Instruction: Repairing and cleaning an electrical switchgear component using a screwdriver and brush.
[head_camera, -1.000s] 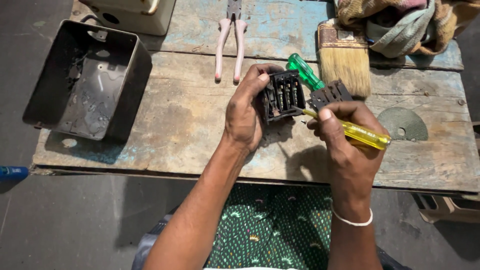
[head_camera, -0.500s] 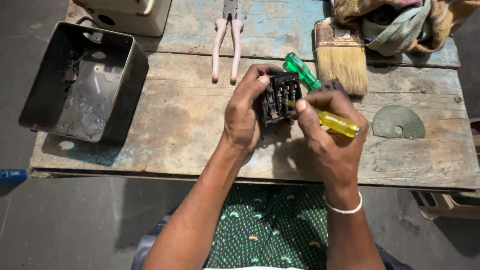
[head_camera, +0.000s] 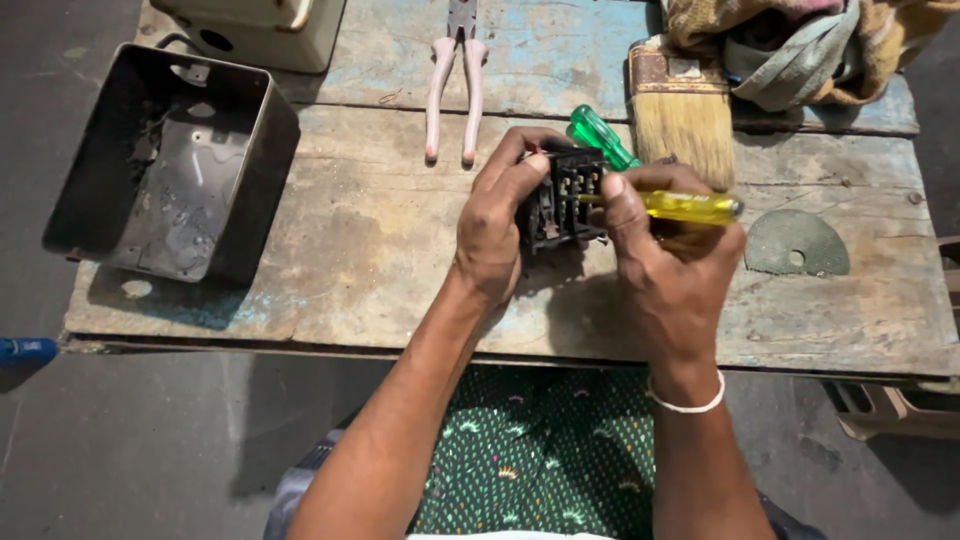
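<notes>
My left hand (head_camera: 497, 230) grips a small black electrical block (head_camera: 562, 198) with metal terminals and holds it upright above the wooden table (head_camera: 380, 240). My right hand (head_camera: 668, 268) holds a yellow-handled screwdriver (head_camera: 692, 207), its tip pointing left into the block's terminals. A green-handled screwdriver (head_camera: 598, 137) lies on the table just behind the block, partly hidden by it.
An open black metal box (head_camera: 170, 170) sits at the table's left end. Pink-handled pliers (head_camera: 452, 85) lie at the back, a paintbrush (head_camera: 681, 112) and a bundle of cloth (head_camera: 800, 45) at the back right. A grey disc (head_camera: 797, 243) lies to the right. A cream-coloured casing (head_camera: 255, 28) is at the back left.
My right hand has swung the yellow screwdriver from a downward slant to level and brought its tip into the block. A dark piece beside the block is no longer seen.
</notes>
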